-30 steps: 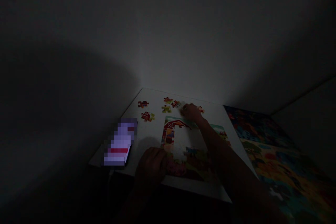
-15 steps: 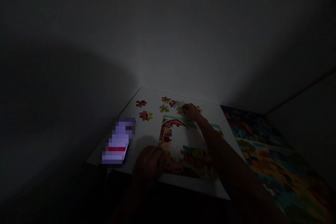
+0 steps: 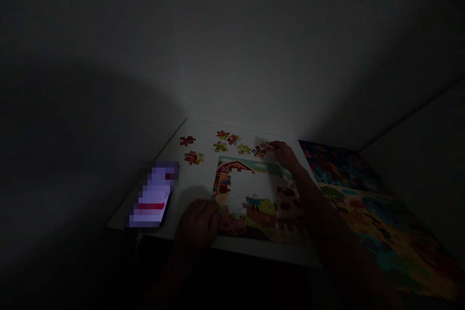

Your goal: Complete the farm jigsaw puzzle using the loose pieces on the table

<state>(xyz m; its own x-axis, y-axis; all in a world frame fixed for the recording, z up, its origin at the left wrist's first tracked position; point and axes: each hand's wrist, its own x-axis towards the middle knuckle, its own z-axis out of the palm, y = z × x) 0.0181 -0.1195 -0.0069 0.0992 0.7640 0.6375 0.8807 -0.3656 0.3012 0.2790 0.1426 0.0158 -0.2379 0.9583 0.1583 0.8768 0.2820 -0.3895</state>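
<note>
The room is dark; a small white table [image 3: 203, 174] is lit. On it lies a partly assembled farm jigsaw [image 3: 254, 198] with a red barn and a bare white gap in its middle. My left hand [image 3: 198, 225] rests curled on the puzzle's near left corner. My right hand [image 3: 285, 152] reaches over the puzzle's far right edge, fingers pinched at a loose piece [image 3: 260, 149]. Several loose pieces [image 3: 227, 140] lie scattered along the table's far side, more at the left [image 3: 192, 157].
A lit phone [image 3: 150, 196] lies at the table's left edge. A colourful printed mat or box picture [image 3: 366, 203] spreads out to the right of the table. A plain wall rises right behind the table.
My right hand has shifted right along the far edge, from the middle cluster of loose pieces to a piece near the puzzle's far right corner. My left hand has stayed put.
</note>
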